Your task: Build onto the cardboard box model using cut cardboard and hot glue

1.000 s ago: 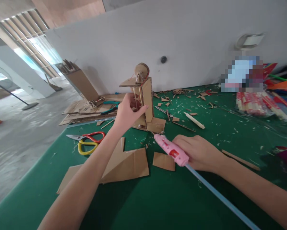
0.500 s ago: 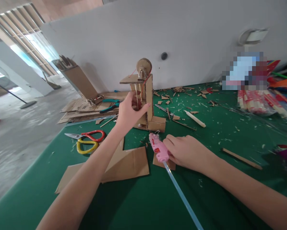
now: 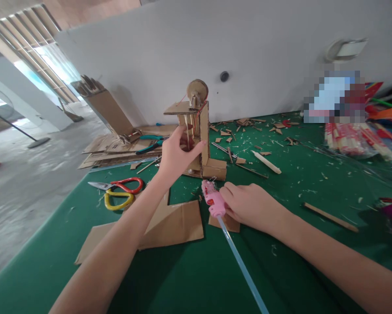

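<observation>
A small cardboard structure [image 3: 204, 135] stands upright on the green table, topped by a round cardboard wheel [image 3: 197, 92]. My left hand [image 3: 179, 148] is closed round its near upright, thumb on the right face and fingers reaching inside, where their tips are partly hidden. In my right hand [image 3: 243, 200] is a pink hot glue gun [image 3: 213, 198], with a long clear glue stick [image 3: 242, 261] trailing from its back. Its nozzle end is close to the foot of the structure; whether it touches cannot be made out. A small cardboard piece [image 3: 233, 224] lies beneath the gun.
Red-and-yellow-handled scissors [image 3: 117, 192] and a cut cardboard sheet [image 3: 173, 224] lie at left. Teal-handled pliers [image 3: 152, 144] rest by stacked cardboard [image 3: 107, 150] and a tall cardboard box [image 3: 107, 109]. A white stick [image 3: 267, 162], a wooden stick [image 3: 330, 217] and scraps lie rightward.
My right hand has shifted the glue gun slightly left, and the glue stick has swung left with it. My left hand holds its place on the cardboard structure.
</observation>
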The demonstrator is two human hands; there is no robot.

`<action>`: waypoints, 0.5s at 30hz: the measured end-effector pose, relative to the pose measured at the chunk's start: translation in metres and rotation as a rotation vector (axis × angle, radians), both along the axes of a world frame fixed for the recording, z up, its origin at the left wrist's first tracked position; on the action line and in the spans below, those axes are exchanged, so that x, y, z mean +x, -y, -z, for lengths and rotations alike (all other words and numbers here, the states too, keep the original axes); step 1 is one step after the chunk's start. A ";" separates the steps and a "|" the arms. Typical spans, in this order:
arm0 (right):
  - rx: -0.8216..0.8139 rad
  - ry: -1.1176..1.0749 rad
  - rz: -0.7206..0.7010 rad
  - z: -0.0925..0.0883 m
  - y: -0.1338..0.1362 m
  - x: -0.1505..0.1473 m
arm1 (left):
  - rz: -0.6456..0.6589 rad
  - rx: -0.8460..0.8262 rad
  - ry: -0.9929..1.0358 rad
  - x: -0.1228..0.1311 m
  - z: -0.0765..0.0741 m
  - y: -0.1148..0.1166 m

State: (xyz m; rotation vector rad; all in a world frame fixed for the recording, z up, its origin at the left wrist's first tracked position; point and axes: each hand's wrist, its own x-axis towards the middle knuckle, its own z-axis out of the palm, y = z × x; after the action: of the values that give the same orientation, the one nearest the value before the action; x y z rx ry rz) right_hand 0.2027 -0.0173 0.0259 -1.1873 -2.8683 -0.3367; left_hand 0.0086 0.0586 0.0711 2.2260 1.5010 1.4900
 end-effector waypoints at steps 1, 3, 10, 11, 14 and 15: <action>-0.010 0.004 0.008 -0.001 0.000 0.000 | 0.000 0.001 0.004 0.000 0.000 0.000; -0.024 0.009 0.020 -0.002 0.001 0.001 | 0.004 -0.004 0.014 -0.001 0.001 -0.002; -0.023 -0.001 0.035 -0.003 0.004 0.005 | 0.012 -0.011 0.027 -0.003 0.002 -0.003; -0.017 -0.004 0.037 -0.002 0.004 0.006 | 0.013 -0.011 0.026 -0.003 0.002 -0.003; 0.007 -0.026 0.036 0.000 0.005 0.009 | 0.022 -0.008 0.031 -0.002 0.002 -0.003; 0.012 -0.034 0.033 0.001 0.005 0.010 | 0.026 -0.005 0.032 -0.003 0.002 -0.003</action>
State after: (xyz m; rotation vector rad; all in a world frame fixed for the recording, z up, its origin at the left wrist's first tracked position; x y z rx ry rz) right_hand 0.2129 -0.0224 0.0253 -1.2270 -2.8170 -0.3311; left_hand 0.0061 0.0619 0.0689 2.1989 1.4596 1.5056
